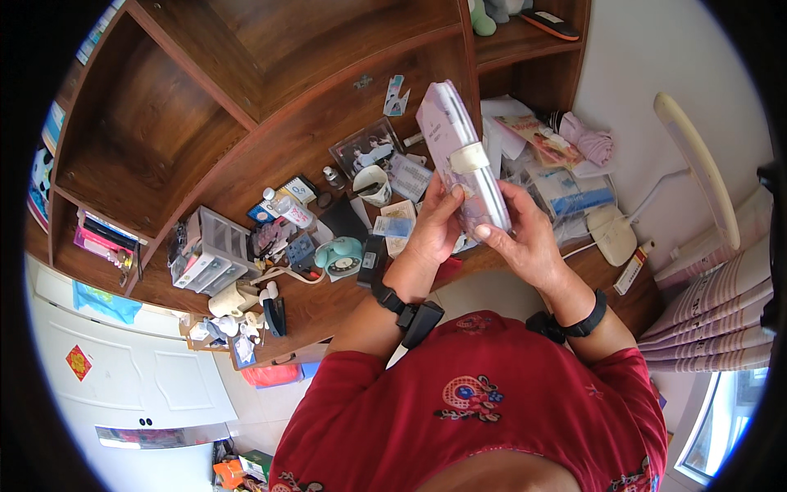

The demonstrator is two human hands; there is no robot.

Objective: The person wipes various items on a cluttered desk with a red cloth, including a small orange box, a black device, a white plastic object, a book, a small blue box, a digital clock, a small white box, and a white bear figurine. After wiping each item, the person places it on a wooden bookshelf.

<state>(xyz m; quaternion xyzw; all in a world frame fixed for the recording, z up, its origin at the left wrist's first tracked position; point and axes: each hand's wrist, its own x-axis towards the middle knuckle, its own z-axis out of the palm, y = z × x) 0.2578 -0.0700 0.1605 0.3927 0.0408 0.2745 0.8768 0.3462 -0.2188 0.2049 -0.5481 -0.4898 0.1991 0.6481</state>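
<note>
Both hands hold a thick lilac notebook (449, 135) with a white strap closure, tilted upright above the desk edge. My left hand (436, 218) grips its lower left side, thumb on the cover. My right hand (522, 227) supports the lower right side and bottom corner, its thumb near the lower edge. Behind the notebook on the wooden desk lie a white cup (372, 184) with a dark item inside, a printed card (409, 176) and a framed picture (367, 147). A teal rotary-style telephone (340, 257) stands to the left of my left hand.
A clear drawer unit (215, 252), a plastic bottle (290, 208) and a dark stapler (275, 315) stand on the left part of the desk. At right are a desk lamp (612, 237), plastic-wrapped packs (578, 194) and a small box (633, 269). Wooden shelves (363, 46) rise behind.
</note>
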